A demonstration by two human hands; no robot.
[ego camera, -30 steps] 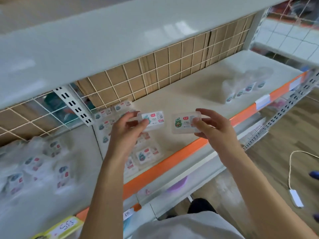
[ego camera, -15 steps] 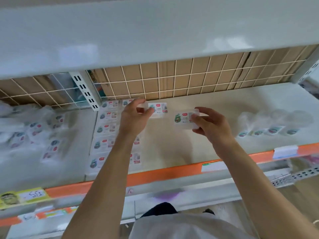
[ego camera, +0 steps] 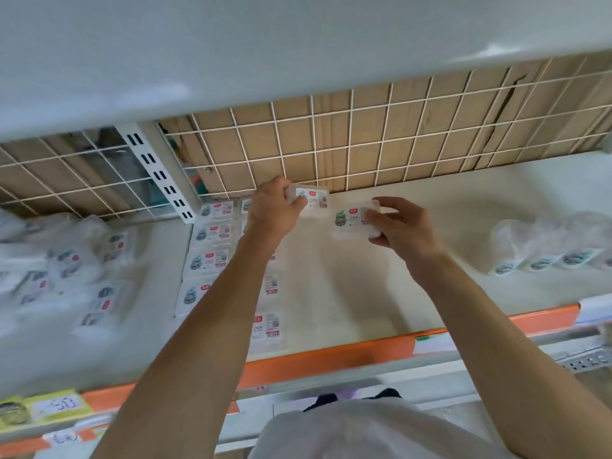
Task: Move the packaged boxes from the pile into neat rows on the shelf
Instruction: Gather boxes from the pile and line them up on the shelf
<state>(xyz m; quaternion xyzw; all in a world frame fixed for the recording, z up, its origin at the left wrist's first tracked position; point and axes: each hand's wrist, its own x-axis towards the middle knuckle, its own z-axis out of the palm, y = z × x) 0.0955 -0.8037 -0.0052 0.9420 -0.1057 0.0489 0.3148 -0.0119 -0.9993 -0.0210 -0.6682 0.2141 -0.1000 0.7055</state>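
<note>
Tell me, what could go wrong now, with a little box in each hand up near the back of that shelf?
1. The left hand holds its box close to the wire grid; pushed too far back, it may knock the wire.
2. The left forearm crosses over the rows already laid, so a dip might shift them.
3. The right hand grips its box only at one end, so it could slip.

Quick count: two hands, left hand point(ego camera: 273, 210) and right hand point(ego camera: 399, 228), one small labelled box each, so two held boxes point(ego camera: 313, 200) point(ego camera: 352, 218). Laid-out rows point(ego camera: 212, 233) show two columns, about five deep; an arm hides part. Four label ends peek from the plastic bag point(ego camera: 543, 250). Left pile point(ego camera: 66, 270) too blurry to count.
</note>
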